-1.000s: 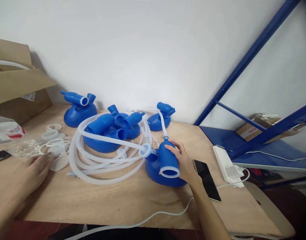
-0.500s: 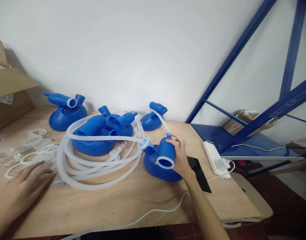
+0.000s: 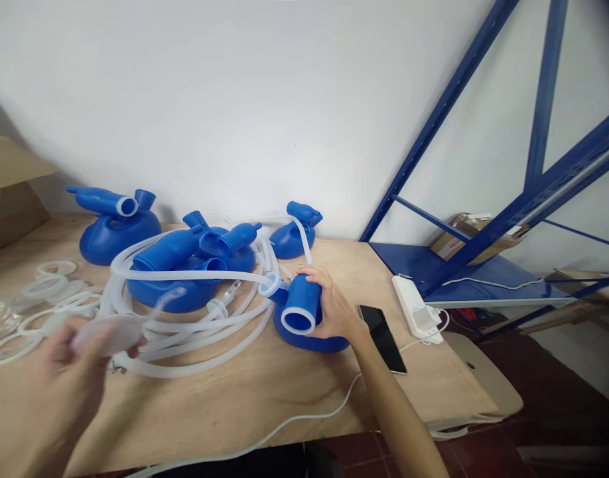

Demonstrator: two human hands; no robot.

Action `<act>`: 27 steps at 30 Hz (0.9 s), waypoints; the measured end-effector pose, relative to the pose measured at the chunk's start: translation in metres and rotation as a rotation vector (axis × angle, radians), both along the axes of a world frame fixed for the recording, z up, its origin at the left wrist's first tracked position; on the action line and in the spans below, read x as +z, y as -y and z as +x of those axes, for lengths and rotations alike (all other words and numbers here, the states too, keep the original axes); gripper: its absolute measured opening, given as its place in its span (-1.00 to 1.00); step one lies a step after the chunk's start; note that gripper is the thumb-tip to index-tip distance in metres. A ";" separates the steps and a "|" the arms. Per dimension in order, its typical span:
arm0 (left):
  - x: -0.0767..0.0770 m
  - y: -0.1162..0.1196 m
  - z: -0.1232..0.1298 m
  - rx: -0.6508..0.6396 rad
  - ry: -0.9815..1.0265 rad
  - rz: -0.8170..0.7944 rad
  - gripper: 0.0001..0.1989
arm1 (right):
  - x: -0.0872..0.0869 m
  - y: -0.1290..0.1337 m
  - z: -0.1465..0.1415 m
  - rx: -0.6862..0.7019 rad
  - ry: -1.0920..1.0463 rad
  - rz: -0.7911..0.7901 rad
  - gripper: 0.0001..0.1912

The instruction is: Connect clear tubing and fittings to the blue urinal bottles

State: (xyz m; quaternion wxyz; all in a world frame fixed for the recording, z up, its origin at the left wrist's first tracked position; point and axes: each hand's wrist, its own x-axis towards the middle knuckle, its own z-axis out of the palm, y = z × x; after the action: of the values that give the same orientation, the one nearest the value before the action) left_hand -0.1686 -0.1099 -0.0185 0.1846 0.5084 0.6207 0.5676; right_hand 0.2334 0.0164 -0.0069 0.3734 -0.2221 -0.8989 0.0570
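My left hand (image 3: 73,382), blurred by motion, is raised over the left of the table and pinches a translucent white cap (image 3: 116,333). A thin clear spout sticks up from the cap's right side. My right hand (image 3: 334,311) wraps round the blue cup-shaped urinal funnel (image 3: 307,292), whose white-rimmed mouth faces me. Under it sits a blue urinal bottle (image 3: 322,343), with a white flanged cap (image 3: 269,284) at its left neck. A coiled white corrugated hose (image 3: 182,369) surrounds other blue bottles (image 3: 172,292) in the middle.
White rings (image 3: 16,346) and clear pieces lie at the left, near a cardboard box (image 3: 16,209). More blue bottles (image 3: 118,236) stand by the wall. A phone (image 3: 383,338), power strip (image 3: 414,312) and cable (image 3: 329,417) are at the right, beside a blue rack (image 3: 446,269).
My left hand has lifted from the clear and white parts and now holds the translucent cap. My right hand stays on the blue funnel. The view has shifted slightly right.
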 end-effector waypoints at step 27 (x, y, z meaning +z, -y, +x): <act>0.103 -0.094 0.149 -0.781 -0.502 0.690 -0.73 | 0.078 -0.012 -0.039 0.057 -0.027 -0.156 -0.36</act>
State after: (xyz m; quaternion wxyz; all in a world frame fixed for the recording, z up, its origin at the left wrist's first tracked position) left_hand -0.0193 -0.0160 0.0844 0.0513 0.8497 0.1908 0.4889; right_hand 0.1948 0.0286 0.0709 0.3651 -0.2243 -0.8925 0.1405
